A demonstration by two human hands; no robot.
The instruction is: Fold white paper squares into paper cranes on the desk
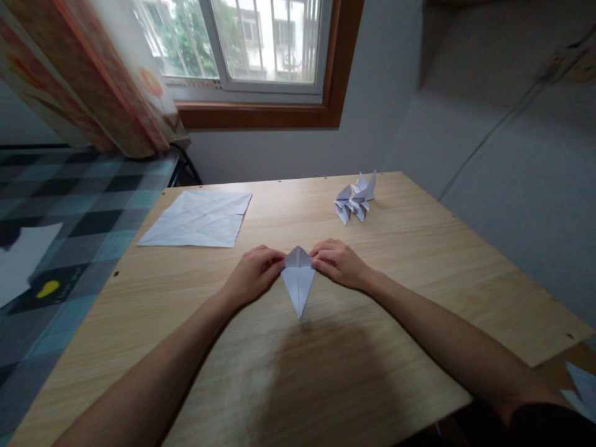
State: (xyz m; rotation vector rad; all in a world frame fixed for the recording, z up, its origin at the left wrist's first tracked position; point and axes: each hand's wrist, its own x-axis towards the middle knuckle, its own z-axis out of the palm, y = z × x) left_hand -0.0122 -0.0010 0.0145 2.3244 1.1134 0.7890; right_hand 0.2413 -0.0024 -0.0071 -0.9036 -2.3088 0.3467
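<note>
A small piece of folded white paper (298,285), shaped like a kite, lies on the wooden table in front of me. Its long point faces me and its short tip faces the window. A crease crosses it near the top, and another runs down its middle. My left hand (257,272) pinches its left corner between thumb and fingers. At the opposite corner, my right hand (339,263) grips the paper's right edge in the same way. The fingertips cover both side corners.
A creased white paper sheet (200,217) lies flat at the table's back left. Several folded paper figures (356,197) stand together at the back right. Left of the wooden table (419,248) is a checked cloth surface (107,214) with papers on it. A window (270,43) is behind.
</note>
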